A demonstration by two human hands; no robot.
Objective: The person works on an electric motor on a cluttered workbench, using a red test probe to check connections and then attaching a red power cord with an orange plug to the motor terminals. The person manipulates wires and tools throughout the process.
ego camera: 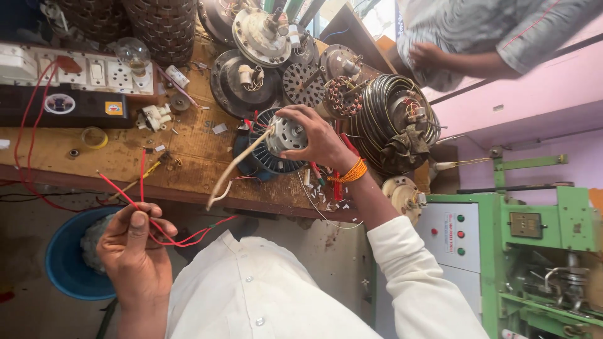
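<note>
On the wooden surface (188, 157), the right hand (317, 141) is clamped around a round motor stator (276, 147), dark-ribbed at the rim with a silvery hub. It looks heavy and rigid, best gripped by the outer rim, clear of the windings. Thin red wires (157, 223) trail off it to the left hand (135, 251), pinched between thumb and fingers; they look limp, light and easily snapped.
</note>
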